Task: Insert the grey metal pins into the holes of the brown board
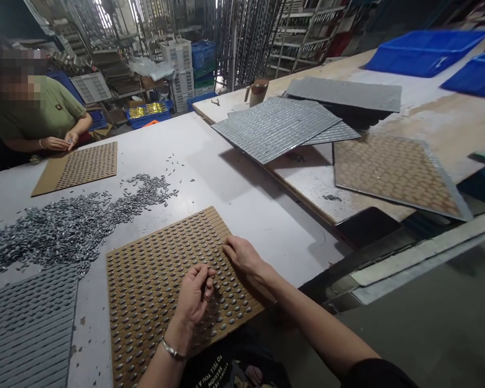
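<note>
White worktop (275, 231): loose metal pieces (60, 231) heaped at 10 o'clock from both hands, left nearer. Studded brown board (145, 291) lies under left hand (192, 296), fingertips pinched; whether on a piece, cannot tell. Right hand (246, 256) narrow, at board's 2 o'clock edge.
</note>
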`<state>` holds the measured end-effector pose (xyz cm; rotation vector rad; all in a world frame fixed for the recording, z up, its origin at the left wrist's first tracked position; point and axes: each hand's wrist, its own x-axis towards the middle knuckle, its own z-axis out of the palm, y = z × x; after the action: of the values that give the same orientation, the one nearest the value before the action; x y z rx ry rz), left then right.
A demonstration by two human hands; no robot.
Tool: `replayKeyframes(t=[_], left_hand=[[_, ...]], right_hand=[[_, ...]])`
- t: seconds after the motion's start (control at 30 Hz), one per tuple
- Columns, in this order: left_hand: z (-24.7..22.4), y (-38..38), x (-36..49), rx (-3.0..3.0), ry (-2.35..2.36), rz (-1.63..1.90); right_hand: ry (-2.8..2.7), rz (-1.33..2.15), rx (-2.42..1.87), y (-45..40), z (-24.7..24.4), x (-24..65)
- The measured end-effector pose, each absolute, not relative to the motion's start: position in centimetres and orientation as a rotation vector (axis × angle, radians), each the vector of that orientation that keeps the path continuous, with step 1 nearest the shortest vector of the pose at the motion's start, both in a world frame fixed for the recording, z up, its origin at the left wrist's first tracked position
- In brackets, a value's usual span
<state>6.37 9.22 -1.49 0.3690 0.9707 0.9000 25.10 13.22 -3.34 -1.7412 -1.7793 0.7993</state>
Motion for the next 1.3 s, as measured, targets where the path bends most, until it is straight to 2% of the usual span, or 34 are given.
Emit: replayKeyframes(t=[0.33,0.47,0.57,0.7,0.93,1.13,1.3], left_hand=[[-2.0,9.5,6.5,0.351,0.973,0.854],[-1.7,9.9,6.8,0.325,0.966,0.851],[-1.5,10.0,7.2,0.273,0.940,0.851],[-1.9,9.6,8.2,0.222,0.864,0.856],[-1.8,8.9,9.3,0.250,0.872,0.837],[-1.4,9.5,7.8,0.425,1.009,0.849],[-1.7,9.8,7.1,0.467,1.029,0.827]], right_hand=[[-1.891,0.716,-1.927,14.2,-3.9,24.6],[-1.748,0.759,-1.963,14.2,-3.6,24.6],[-1.563,0.822,-1.793,12.9,-2.7,24.4],[-1.384,1.163,-1.404,9.5,-1.0,23.2],[-1.021,1.207,-1.395,8.6,-2.5,23.8],[-1.582,0.931,-1.541,12.0,-3.7,26.4],[-1.782,0.938,-1.661,12.6,-3.0,25.6]])
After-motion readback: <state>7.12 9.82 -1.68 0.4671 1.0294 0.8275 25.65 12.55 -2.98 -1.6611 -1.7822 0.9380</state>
